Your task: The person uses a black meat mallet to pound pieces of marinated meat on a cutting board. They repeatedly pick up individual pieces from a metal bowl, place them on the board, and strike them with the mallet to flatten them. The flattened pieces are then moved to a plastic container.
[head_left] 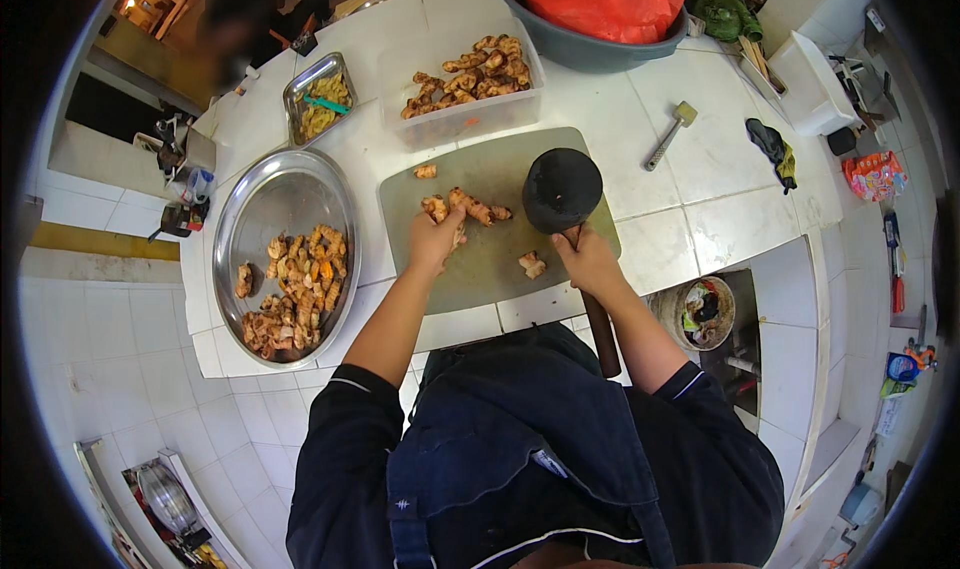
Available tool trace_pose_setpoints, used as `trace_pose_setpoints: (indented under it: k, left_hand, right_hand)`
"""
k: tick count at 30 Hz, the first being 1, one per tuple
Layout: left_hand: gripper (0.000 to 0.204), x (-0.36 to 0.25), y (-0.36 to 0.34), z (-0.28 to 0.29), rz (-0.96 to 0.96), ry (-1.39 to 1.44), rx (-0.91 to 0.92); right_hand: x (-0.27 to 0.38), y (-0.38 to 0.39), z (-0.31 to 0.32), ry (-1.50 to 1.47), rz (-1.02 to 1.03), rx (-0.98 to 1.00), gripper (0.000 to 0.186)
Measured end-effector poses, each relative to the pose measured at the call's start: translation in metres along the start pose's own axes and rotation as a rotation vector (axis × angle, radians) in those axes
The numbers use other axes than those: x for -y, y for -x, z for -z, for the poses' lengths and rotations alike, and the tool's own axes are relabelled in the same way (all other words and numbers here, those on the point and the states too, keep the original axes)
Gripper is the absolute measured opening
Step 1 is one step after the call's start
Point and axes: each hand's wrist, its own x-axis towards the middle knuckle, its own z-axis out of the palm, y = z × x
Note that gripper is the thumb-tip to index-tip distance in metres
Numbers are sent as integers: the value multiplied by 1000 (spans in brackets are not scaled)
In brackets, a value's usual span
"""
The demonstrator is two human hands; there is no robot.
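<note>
A green-grey cutting board [470,279] lies in front of me on the white tiled counter. My right hand [588,262] is wrapped round the handle of a mallet, close below its big black head [563,191]; the head is raised over the board's right side. On the left side, my left hand [436,239] is closed on a piece of knobbly ginger-like root, mostly hidden by the fingers. Its fingertips touch a longer brown-orange root [480,209]. Small root pieces lie nearby: a stub [426,172] at the board's far left and a pale chunk [532,265] near its front edge.
Left of the board, an oval steel tray [232,219] holds many roots. Beyond stand a clear plastic tub [470,119] of roots, a small steel tray [292,104] with a green-handled tool, and a grey basin [600,57] with a red bag. A metal meat tenderizer [670,136] lies right.
</note>
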Motion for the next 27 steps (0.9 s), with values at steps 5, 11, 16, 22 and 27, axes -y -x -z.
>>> trace_pose_setpoints:
  k: [5,11,16,22,27]
  left_hand:
    - [27,-4,43,25,-27,-673,82]
    - [30,32,102,70,60,-175,277]
    - [29,51,166,141,225,-185,442]
    - [24,157,232,227,501,-175,159]
    - [55,354,290,290,736,-911,128]
  right_hand:
    - [-14,-8,-5,197,148,-99,37]
    - [-26,-27,-4,63,-1,46,28]
    - [16,-3,-4,-186,-1,8,25]
    - [84,31,2,-238,90,-176,51]
    - [180,76,-12,-217,284,-320,48]
